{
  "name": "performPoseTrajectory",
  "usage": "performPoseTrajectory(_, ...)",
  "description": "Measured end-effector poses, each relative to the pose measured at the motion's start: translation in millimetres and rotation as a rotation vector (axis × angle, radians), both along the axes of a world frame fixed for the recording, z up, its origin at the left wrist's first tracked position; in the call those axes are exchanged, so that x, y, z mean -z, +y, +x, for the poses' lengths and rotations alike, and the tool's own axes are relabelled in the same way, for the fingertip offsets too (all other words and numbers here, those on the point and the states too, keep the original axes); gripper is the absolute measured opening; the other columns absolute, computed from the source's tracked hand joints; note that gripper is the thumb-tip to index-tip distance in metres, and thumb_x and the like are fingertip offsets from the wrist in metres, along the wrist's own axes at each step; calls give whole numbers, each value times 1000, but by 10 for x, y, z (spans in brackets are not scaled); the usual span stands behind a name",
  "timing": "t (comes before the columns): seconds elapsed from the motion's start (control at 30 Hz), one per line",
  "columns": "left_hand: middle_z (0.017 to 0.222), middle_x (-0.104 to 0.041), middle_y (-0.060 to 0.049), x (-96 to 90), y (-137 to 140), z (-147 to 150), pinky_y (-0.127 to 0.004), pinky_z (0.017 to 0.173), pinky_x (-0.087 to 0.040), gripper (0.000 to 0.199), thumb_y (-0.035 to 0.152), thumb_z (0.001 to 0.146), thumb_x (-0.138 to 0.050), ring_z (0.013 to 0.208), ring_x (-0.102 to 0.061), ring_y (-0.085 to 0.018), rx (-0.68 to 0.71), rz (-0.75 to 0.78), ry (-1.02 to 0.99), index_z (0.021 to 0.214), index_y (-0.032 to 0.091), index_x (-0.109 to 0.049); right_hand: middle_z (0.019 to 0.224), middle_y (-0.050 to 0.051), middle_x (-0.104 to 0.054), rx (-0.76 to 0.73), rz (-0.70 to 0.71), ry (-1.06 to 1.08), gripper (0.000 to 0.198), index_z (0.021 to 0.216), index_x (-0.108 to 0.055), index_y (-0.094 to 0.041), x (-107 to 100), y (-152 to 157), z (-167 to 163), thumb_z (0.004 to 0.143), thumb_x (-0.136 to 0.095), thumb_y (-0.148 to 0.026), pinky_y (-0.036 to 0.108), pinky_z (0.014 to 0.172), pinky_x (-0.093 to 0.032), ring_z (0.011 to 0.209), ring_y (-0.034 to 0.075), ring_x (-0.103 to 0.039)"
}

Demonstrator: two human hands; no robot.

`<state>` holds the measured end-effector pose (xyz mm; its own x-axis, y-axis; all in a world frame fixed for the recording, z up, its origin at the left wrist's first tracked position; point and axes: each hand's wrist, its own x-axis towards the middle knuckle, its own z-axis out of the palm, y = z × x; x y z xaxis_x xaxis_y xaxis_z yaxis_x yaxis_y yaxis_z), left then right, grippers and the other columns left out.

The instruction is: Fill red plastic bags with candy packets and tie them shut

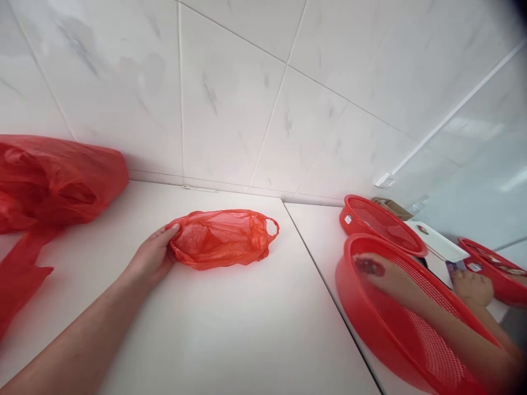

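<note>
My left hand (161, 249) pinches the left end of a thin red plastic bag (222, 238), its thumb on the near side of the rim and its fingers partly hidden behind the plastic. The bag lies on the white tabletop (230, 329) with its mouth spread open and upward, and I see nothing inside. One loop handle (273, 230) sticks out at its right end. My right hand is out of view. A large heap of red plastic bags (61, 181) lies to the left of my hand, against the wall, with a loose strip trailing down.
Past a table seam, a co-worker's hand (373, 266) carries a blurred dark red piece over a red mesh basket (349, 318). The co-worker's other hand (473, 288) rests near a white board (444, 241). More red baskets (382, 222) stand behind; a tiled wall (230, 99) bounds the table.
</note>
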<state>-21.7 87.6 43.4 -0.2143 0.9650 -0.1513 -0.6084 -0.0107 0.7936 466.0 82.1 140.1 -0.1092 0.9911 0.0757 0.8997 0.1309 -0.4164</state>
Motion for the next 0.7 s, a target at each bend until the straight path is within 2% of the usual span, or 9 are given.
performPoseTrajectory(0.07,92,-73,-8,-14,-12,18,-24,64,-56,40,31,70,-74,77,-67,-20,5,15,1,107,15,-68,115,10,-61,54,98,12,26,107,-57,-30,-220,90,-153,82,-53,-28,39,88,-48,101,26,-60)
performPoseTrajectory(0.13,98,-72,-8,-23,-23,29,-25,67,-56,40,31,73,-72,83,-67,-21,15,29,10,109,15,-68,115,9,-61,20,207,-7,32,109,-57,-30,-417,185,-406,78,-56,-24,37,89,-47,102,25,-59)
performPoseTrajectory(0.23,107,-70,-8,-10,-32,23,-26,71,-56,38,32,76,-68,88,-66,-21,39,50,14,111,16,-67,113,5,-59,-293,241,-37,40,115,-57,-30,-575,321,-952,76,-55,-19,35,88,-47,100,21,-58)
performPoseTrajectory(0.3,106,-70,-8,13,-32,4,-25,70,-55,36,33,77,-68,87,-66,-21,38,56,12,109,17,-68,110,4,-58,-486,215,-134,41,115,-58,-30,-562,406,-1382,76,-53,-17,34,83,-48,94,20,-58)
performPoseTrajectory(0.4,101,-71,-7,46,-24,-30,-24,68,-54,36,34,77,-69,83,-66,-19,31,51,10,108,17,-68,106,4,-55,-693,221,-266,43,111,-61,-29,-396,527,-2008,72,-54,-12,28,74,-47,87,18,-57)
performPoseTrajectory(0.5,101,-70,-7,49,-20,-50,-25,68,-53,39,35,76,-69,82,-65,-19,38,59,6,111,17,-66,111,5,-53,-835,206,-302,47,114,-61,-28,-190,608,-2484,72,-52,-8,27,76,-47,94,19,-55)
performPoseTrajectory(0.6,105,-70,-8,22,-24,-50,-27,70,-53,43,36,76,-69,84,-65,-20,59,69,5,115,18,-64,128,5,-47,-897,170,-285,48,122,-57,-31,-131,621,-2719,78,-53,-13,30,87,-46,113,21,-49)
performPoseTrajectory(0.7,109,-69,-9,-3,-29,-45,-29,71,-52,44,36,78,-67,89,-65,-22,60,58,1,117,18,-63,141,6,-37,-846,170,-245,57,135,-45,-32,-276,592,-2655,80,-57,-23,38,100,-40,129,25,-37)
